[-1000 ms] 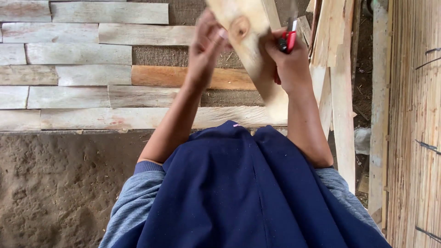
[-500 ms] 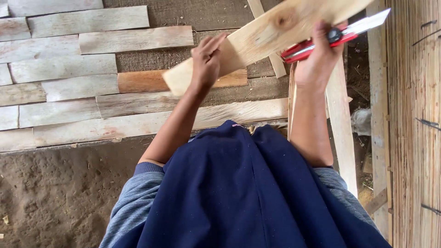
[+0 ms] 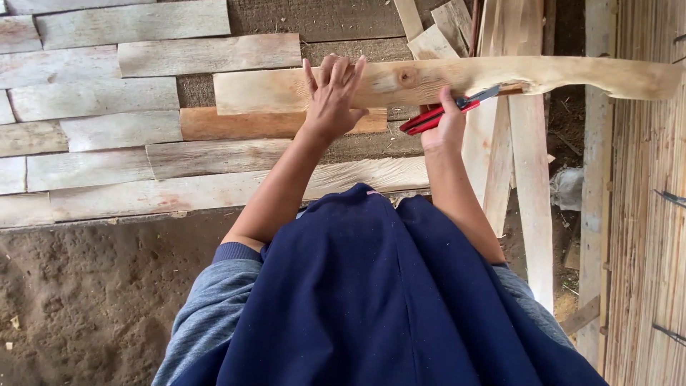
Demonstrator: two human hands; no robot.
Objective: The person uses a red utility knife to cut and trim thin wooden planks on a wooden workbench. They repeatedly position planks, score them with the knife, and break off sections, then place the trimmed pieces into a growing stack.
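Observation:
A long pale wooden plank (image 3: pixel 557 71) with a knot lies level across the upper part of the head view, reaching to the right edge. My left hand (image 3: pixel 330 96) presses flat on it, fingers spread, near its left end. To the right of the knot, my right hand (image 3: pixel 444 123) grips a red-handled tool (image 3: pixel 439 116) with a metal tip and also touches the plank's lower edge. My dark blue clothing fills the bottom of the view.
Several weathered boards (image 3: pixel 136 107) are laid in rows on the sandy ground (image 3: pixel 86 300) at left. More planks (image 3: pixel 532 179) lean upright behind the held plank at right. A bamboo-slat wall (image 3: pixel 647 229) runs down the right edge.
The plank has swung from steeply tilted to level and now lies lower, stretching to the right. My left hand has gone from gripping its end to lying flat on it.

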